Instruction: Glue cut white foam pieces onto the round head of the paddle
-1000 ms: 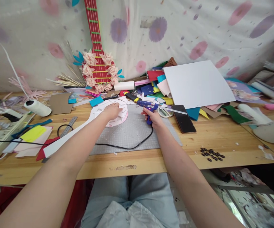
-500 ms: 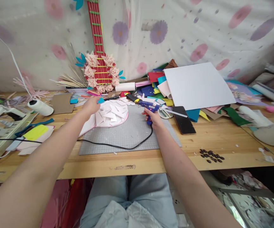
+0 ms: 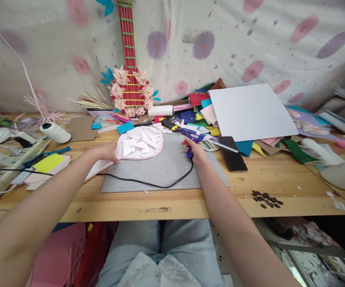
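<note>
My right hand (image 3: 195, 150) is wrapped round the handle of a blue hot glue gun (image 3: 194, 136). A clear glue stick (image 3: 224, 146) juts from its back, and its black cord (image 3: 157, 186) loops across the grey cutting mat (image 3: 136, 170). The nozzle points left, near a rounded board covered with overlapping white paper pieces (image 3: 142, 140), its edge pink. My left hand (image 3: 108, 152) is closed on the left side of this board, where a narrow strip (image 3: 96, 169) runs out toward me. Part of the board is hidden under that hand. Just behind it lies a blue piece of paper (image 3: 125, 127).
A red toy guitar with paper roses (image 3: 132, 93) leans against the back curtain. Right of the mat are a black phone (image 3: 232, 154), a large white sheet (image 3: 253, 113) and several dark beads (image 3: 267, 199). A power strip (image 3: 13, 167) and a thread cone (image 3: 55, 132) are at left.
My left hand has left the blue paper behind the board and come down toward me onto the board's left side. My right hand still holds the glue gun in nearly the same place.
</note>
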The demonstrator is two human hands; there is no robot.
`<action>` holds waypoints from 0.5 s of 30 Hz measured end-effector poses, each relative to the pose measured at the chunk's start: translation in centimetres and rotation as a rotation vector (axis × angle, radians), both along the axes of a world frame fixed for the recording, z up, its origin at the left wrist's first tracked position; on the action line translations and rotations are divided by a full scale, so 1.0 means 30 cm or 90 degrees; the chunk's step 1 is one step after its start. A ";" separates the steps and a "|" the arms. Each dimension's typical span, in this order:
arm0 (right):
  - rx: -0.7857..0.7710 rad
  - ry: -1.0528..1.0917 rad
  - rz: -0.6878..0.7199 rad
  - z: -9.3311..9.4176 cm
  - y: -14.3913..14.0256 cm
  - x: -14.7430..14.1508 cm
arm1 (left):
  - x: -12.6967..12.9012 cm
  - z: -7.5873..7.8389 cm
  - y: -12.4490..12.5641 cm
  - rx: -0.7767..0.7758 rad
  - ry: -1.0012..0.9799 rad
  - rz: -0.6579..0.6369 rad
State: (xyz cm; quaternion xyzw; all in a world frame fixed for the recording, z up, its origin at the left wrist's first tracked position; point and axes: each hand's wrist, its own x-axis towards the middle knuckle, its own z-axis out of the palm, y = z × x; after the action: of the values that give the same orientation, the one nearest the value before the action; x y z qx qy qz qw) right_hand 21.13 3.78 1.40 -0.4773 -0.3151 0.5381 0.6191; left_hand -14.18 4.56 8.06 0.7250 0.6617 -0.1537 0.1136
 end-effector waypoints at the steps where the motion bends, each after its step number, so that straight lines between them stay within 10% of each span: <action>1: 0.001 0.003 0.000 -0.001 0.000 0.000 | 0.002 0.002 -0.005 0.009 0.002 -0.006; 10: 0.006 0.137 -0.063 0.013 0.018 0.031 | -0.100 0.135 0.019 0.073 -0.132 -0.035; 15: -0.016 0.211 -0.098 0.026 0.017 0.061 | -0.092 0.111 0.055 0.110 -0.245 -0.090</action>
State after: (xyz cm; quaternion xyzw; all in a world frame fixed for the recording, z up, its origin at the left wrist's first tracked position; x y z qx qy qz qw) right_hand 22.96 4.29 2.18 -0.4127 -0.1646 0.5644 0.6957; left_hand -16.96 6.22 11.40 0.7924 0.5863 0.0370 0.1642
